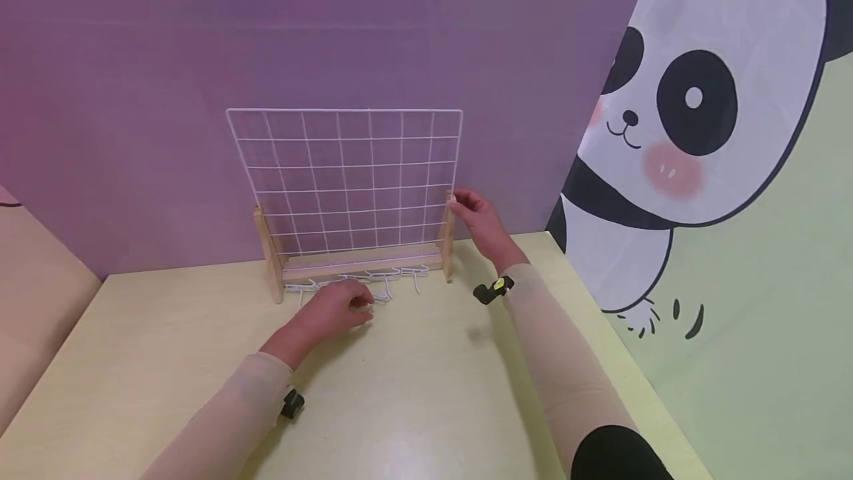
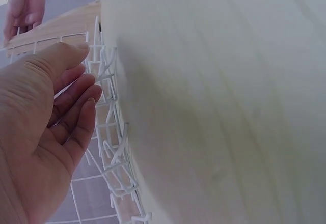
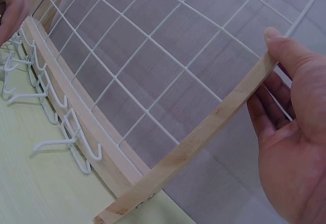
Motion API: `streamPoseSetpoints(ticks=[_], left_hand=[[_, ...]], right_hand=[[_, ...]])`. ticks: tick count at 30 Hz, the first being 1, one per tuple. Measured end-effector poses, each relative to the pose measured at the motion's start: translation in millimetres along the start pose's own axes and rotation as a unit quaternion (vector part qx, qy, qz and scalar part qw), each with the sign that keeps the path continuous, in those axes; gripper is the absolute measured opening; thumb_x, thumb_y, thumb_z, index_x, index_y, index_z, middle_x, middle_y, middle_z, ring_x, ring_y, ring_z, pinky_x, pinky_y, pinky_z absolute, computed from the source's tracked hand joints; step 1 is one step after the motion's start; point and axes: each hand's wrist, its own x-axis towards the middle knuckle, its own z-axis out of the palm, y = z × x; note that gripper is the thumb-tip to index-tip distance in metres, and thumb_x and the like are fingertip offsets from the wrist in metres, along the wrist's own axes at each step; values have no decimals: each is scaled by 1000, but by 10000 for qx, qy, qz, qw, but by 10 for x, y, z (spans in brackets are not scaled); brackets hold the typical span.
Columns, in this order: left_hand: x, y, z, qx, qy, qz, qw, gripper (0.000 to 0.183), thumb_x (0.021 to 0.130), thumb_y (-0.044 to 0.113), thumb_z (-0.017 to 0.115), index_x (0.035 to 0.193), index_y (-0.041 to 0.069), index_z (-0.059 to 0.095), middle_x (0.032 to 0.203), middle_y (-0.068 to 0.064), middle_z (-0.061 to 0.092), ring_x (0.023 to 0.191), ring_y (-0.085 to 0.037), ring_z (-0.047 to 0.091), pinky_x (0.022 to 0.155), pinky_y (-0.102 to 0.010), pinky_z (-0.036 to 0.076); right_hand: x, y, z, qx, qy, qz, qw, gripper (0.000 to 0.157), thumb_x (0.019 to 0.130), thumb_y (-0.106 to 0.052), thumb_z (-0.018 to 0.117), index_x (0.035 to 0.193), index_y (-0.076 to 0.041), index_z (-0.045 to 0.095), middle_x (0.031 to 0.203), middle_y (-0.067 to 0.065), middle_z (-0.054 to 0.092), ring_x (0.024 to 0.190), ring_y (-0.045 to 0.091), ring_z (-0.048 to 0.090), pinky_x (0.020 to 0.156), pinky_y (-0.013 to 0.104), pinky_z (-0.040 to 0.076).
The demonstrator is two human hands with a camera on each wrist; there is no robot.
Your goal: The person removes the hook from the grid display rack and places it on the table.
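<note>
A white wire grid panel (image 1: 346,169) stands upright in a wooden base, with a post (image 1: 269,254) at each side. My right hand (image 1: 481,222) grips its right edge beside the top of the right post (image 3: 188,145); the thumb lies in front and the fingers are behind. Several white wire hooks (image 3: 71,137) lie along the front foot of the base. Just in front of them hovers my left hand (image 1: 336,310), its fingers loosely curled and nothing visible in them. In the left wrist view, the fingertips come close to the hooks (image 2: 114,168); whether they touch is unclear.
Everything stands on a pale wooden table (image 1: 413,391). A purple backdrop (image 1: 166,191) rises right behind the grid. To the right is a pale green wall with a panda picture (image 1: 720,132). A black round object (image 1: 620,454) shows at the bottom, over the right sleeve.
</note>
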Motion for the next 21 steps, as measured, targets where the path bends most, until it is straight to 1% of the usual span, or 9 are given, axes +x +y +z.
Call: streamPoseSetpoints(ticks=[3,7,10,13,16,18,21], left_hand=[[-40,19,-36,-11,5,-31,10000,22,96,14,87,115,6,79,106,-1,75,101,-24,70,96,-48,61],[-102,20,-90,21,-3,-68,10000,25,97,17,86,119,8,79,111,-2,76,107,-26,71,99,-49,61],[-142,9,-161,42,74,72,9999,27,97,17,86,121,6,78,114,-6,77,108,-28,71,98,-50,61],[-177,-8,-251,63,197,127,9997,28,98,18,85,122,5,78,116,-8,77,109,-29,71,98,-52,60],[-211,-49,-333,68,323,45,9994,30,100,19,84,125,4,77,117,-7,76,110,-30,71,99,-52,60],[-241,-75,-385,12,402,18,9992,30,100,20,83,125,4,77,117,-7,76,110,-30,71,98,-53,61],[-293,-128,-459,-23,555,40,9984,31,101,20,83,126,3,77,118,-9,76,109,-31,71,97,-54,61]], right_hand=[[-16,-27,-8,-72,-23,62,10000,37,109,-20,73,141,-2,69,124,2,70,122,20,61,124,44,42],[-30,-72,-4,-187,-46,66,9998,36,109,-20,73,140,-2,69,125,2,70,122,20,61,123,44,43],[-38,-112,15,-198,-28,16,9998,36,109,-18,74,140,-1,69,122,2,70,119,20,61,120,43,46],[-47,-142,35,-263,12,-55,9996,36,109,-18,74,139,-1,69,120,2,70,117,20,61,117,42,48],[-61,-150,49,-503,84,-214,9985,38,109,-20,74,141,-1,69,125,7,70,118,21,61,114,42,50],[-81,-139,46,-710,136,-372,9967,41,109,-23,74,144,-1,67,131,12,70,122,24,62,114,44,50],[-124,-132,38,-1132,267,-616,9913,44,109,-26,73,146,-3,66,137,16,70,126,28,63,114,46,51]])
